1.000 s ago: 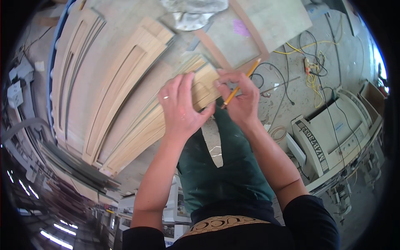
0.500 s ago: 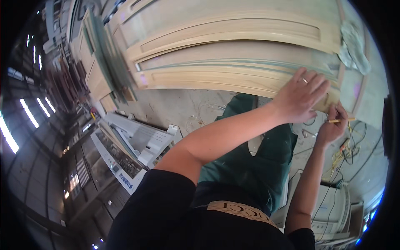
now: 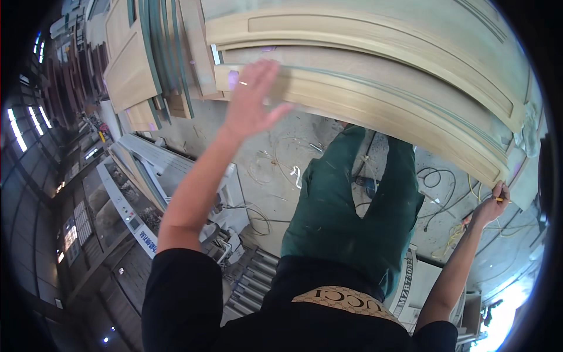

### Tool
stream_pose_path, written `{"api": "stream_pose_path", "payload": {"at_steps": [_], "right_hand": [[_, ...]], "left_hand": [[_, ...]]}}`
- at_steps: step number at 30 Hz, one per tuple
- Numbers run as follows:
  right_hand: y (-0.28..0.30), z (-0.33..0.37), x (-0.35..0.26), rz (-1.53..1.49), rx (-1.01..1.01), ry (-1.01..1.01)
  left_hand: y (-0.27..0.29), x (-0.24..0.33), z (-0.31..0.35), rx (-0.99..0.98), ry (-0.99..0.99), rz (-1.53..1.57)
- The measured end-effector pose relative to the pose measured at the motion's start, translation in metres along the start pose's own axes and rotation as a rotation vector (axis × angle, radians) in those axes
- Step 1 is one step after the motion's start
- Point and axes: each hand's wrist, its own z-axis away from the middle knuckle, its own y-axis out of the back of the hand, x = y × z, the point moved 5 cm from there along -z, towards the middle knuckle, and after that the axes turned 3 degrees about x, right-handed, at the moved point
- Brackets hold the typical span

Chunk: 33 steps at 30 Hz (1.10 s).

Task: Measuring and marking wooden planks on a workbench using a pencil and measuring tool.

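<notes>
One pencil [image 3: 499,199] held in the right grip [image 3: 491,207]; one recessed wooden panel [image 3: 363,101] laid below the left grip [image 3: 252,101], opened wide.

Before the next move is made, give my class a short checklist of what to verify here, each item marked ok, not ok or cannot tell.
1. Pencil held in the right hand: ok.
2. Right hand at the right end of the nearest wooden panel: ok.
3. Left hand open, fingers extended: ok.
4. Left hand pressing on the panel: cannot tell; it is blurred, near the panel's left end.
5. Pencil point touching the wood: cannot tell; too small and partly hidden by the hand.
6. Floor free of loose cables: not ok; some lie below the panel's right part.
</notes>
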Motion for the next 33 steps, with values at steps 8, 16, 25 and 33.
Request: {"api": "stream_pose_path", "payload": {"at_steps": [8, 16, 25, 33], "right_hand": [[0.01, -0.012, 0.006, -0.109, -0.031, -0.007], [0.014, -0.022, 0.006, -0.034, -0.094, -0.077], [0.018, -0.02, 0.011, -0.004, -0.059, -0.198], [0.013, -0.021, 0.011, -0.145, -0.077, -0.173]], "left_hand": [[0.0, -0.131, 0.039, -0.19, -0.109, 0.005], [-0.009, -0.162, 0.048, -0.219, -0.123, -0.01], [-0.013, -0.164, 0.05, -0.202, -0.116, 0.024], [-0.012, -0.163, 0.049, -0.187, -0.099, 0.036]]}}
